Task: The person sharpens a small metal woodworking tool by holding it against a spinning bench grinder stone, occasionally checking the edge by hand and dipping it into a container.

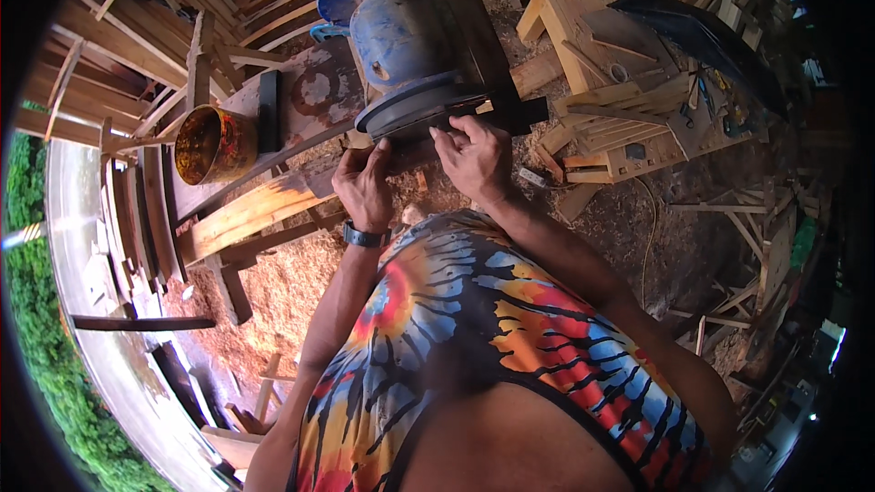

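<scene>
Sawdust-strewn workshop: my left hand and right hand clamp a small dark wooden piece against the blue disc sander, steadying it.

left hand fingers tucked behind dark workpiece, blue machine top cut off

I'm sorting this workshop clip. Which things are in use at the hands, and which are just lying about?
In use: left hand and right hand press a small wooden piece against the blue disc sander.

Lying about: gold tin can, planks, wooden stool frame, sawdust.
</scene>
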Available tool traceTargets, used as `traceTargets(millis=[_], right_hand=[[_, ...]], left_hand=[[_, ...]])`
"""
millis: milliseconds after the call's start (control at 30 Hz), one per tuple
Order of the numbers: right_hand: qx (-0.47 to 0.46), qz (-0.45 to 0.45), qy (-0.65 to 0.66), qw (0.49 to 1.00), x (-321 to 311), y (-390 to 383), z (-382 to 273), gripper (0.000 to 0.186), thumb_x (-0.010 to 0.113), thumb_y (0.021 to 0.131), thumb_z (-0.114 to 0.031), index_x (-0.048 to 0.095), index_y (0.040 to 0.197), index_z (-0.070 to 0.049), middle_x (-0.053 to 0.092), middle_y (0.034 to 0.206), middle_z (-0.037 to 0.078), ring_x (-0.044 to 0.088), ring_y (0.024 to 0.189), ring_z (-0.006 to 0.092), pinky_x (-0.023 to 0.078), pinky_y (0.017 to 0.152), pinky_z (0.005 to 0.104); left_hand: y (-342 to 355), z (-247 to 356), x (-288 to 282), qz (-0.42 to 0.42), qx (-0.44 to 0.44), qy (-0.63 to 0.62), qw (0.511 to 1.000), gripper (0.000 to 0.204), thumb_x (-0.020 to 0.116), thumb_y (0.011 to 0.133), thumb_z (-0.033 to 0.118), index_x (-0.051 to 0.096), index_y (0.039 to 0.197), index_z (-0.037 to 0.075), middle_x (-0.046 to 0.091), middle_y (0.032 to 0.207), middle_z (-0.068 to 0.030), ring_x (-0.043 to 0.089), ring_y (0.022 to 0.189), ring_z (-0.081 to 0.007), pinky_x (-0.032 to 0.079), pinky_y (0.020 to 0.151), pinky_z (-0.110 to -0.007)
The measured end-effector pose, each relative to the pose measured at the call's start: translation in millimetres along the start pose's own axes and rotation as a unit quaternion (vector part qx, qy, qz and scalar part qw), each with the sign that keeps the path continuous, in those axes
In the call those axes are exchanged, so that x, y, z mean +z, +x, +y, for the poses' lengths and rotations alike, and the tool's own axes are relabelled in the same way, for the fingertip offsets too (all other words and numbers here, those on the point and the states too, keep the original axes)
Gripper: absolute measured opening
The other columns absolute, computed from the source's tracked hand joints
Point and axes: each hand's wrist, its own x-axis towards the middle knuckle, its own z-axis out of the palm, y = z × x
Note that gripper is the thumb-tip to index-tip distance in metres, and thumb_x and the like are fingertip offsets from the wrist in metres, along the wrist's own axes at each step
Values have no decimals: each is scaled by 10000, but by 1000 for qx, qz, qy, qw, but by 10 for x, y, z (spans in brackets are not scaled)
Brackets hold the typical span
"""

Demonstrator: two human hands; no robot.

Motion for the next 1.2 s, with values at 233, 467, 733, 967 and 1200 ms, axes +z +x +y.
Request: traceTargets(millis=[233, 467, 733, 967, 1200], right_hand=[[1, 4, -9, 1000, 40, -10, -36, 249, 860, 875, -178, 715, 958, 7, 712, 693, 118, 740, 622, 231, 571, 556, 334], [-13, 6, -15, 1000, 63, -17, -67, 225, 850, 865, -169, 714, 933, -3, 698, 686, 117, 723, 606, 263, 562, 559, 359], [-35, 3, -20, 999, 134, -30, -98, 196, 839, 855, -152, 710, 925, -23, 681, 691, 109, 699, 591, 272, 540, 533, 381], [-28, -5, -18, 999, 148, -30, -147, 211, 846, 852, -167, 710, 928, -23, 672, 686, 108, 694, 593, 287, 537, 539, 394], [-28, -25, 2, 999, 110, -5, -198, 201, 815, 870, -190, 690, 913, -38, 681, 728, 128, 703, 647, 325, 554, 583, 428]], left_hand=[[13, -26, -44, -14, -25, -25, 999, 249, 816, 954, 168, 704, 858, -33, 705, 746, -45, 623, 663, -91, 521, 614, -269], [-2, 58, -69, -20, -16, -6, 1000, 259, 785, 981, 167, 688, 862, -42, 722, 752, -84, 677, 649, -124, 557, 605, -283], [2, 27, -152, -20, -34, -37, 999, 292, 755, 998, 207, 693, 906, -63, 753, 791, -148, 721, 661, -181, 595, 636, -315], [16, -33, -229, -26, -33, -20, 999, 319, 738, 1011, 252, 691, 967, -60, 753, 838, -160, 727, 701, -196, 607, 667, -316], [1, -44, -226, -13, -28, -44, 999, 338, 743, 1008, 267, 689, 989, -66, 752, 852, -161, 715, 699, -183, 591, 654, -310]])
